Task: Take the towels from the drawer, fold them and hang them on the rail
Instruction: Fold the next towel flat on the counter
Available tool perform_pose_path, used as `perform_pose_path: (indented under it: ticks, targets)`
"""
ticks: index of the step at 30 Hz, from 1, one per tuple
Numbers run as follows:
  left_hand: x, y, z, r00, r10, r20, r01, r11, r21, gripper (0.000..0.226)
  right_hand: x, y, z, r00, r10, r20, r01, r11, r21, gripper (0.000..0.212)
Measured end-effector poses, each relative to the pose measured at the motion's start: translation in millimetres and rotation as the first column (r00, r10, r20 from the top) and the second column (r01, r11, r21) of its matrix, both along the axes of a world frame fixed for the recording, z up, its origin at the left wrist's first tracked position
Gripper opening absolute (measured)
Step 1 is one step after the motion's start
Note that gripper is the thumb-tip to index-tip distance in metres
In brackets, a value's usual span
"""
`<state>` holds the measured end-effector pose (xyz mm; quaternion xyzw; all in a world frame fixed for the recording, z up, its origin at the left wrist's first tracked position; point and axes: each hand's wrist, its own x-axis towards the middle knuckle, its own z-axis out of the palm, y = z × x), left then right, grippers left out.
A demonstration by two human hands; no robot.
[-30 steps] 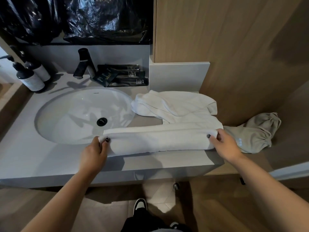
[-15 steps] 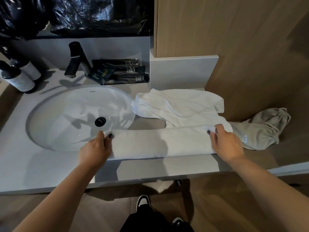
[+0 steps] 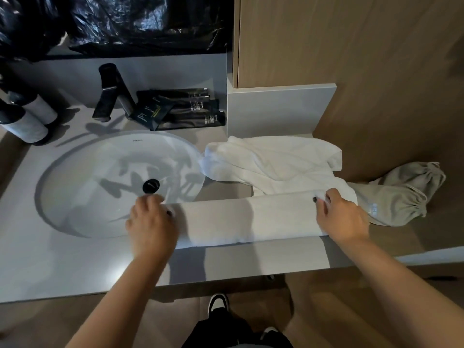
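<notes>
A white towel (image 3: 248,219) folded into a long strip lies across the grey counter (image 3: 75,270), its left end over the sink's rim. My left hand (image 3: 150,227) pinches the strip's left end and my right hand (image 3: 341,217) pinches its right end. Behind it, a second white towel (image 3: 271,162) lies crumpled against the counter's back corner. No rail or drawer is in view.
A white oval sink (image 3: 105,182) with a black drain fills the counter's left. A black tap (image 3: 110,94) and dark sachets (image 3: 180,109) stand behind it, two dispenser bottles (image 3: 25,119) at far left. A grey drawstring bag (image 3: 401,194) lies right of the towels.
Both hands have carried the towel's near edge away from me and laid it flat on the far half, so the strip is now folded lengthwise. The view also shifted slightly.
</notes>
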<state>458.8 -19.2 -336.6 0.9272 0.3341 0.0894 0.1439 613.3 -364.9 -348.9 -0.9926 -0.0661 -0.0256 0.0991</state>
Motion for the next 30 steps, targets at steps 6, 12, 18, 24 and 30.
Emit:
perform_pose_path:
  ticks: [6, 12, 18, 24, 30]
  targets:
    - [32, -76, -12, 0.757, -0.63, -0.174, 0.639, 0.769, -0.007, 0.057, 0, 11, 14, 0.999, -0.019, 0.039, 0.016, 0.998, 0.067, 0.023]
    - [34, -74, -28, 0.765, -0.583, -0.273, 0.613, 0.789, 0.035, 0.066, -44, 86, 15, 0.829, 0.543, 0.132, -0.553, 0.832, 0.052, 0.054]
    - [28, -65, -27, 0.785, -0.564, -0.256, 0.589, 0.808, 0.027, 0.069, -56, 100, -13, 0.785, 0.619, -0.03, -0.618, 0.777, -0.121, 0.059]
    - [-1, -23, -30, 0.845, -0.465, -0.265, 0.49, 0.871, 0.033, 0.074, -39, 52, -19, 0.907, 0.409, -0.098, -0.42, 0.896, -0.143, 0.084]
    - [-2, -22, -24, 0.874, -0.388, -0.294, 0.418, 0.907, 0.045, 0.077, -30, 40, -18, 0.961, 0.245, -0.132, -0.268, 0.942, -0.202, 0.098]
